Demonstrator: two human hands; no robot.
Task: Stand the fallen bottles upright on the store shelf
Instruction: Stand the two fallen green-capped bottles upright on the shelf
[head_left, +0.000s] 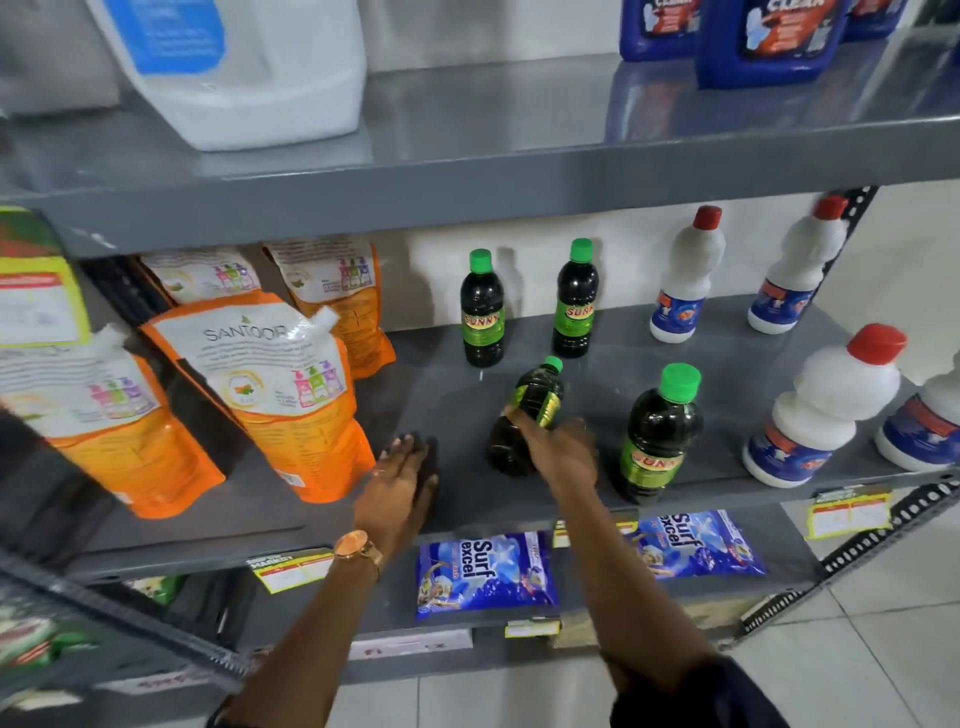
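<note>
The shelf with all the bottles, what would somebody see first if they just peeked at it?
Probably the dark bottle with the green cap, lying tilted in the middle of the grey metal shelf with the right hand wrapped around it. The left hand rests flat on the shelf beside it. Bright orange refill pouches stand to the left, white bottles with red caps to the right.

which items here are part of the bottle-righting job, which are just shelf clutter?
Job:
- tilted dark bottle, green cap, gripped by right hand
- three upright dark bottles
- middle shelf
- left hand, flat on shelf, holding nothing

Clutter:
- orange refill pouches
- white red-capped bottles
- blue detergent packets below
- jugs above
</note>
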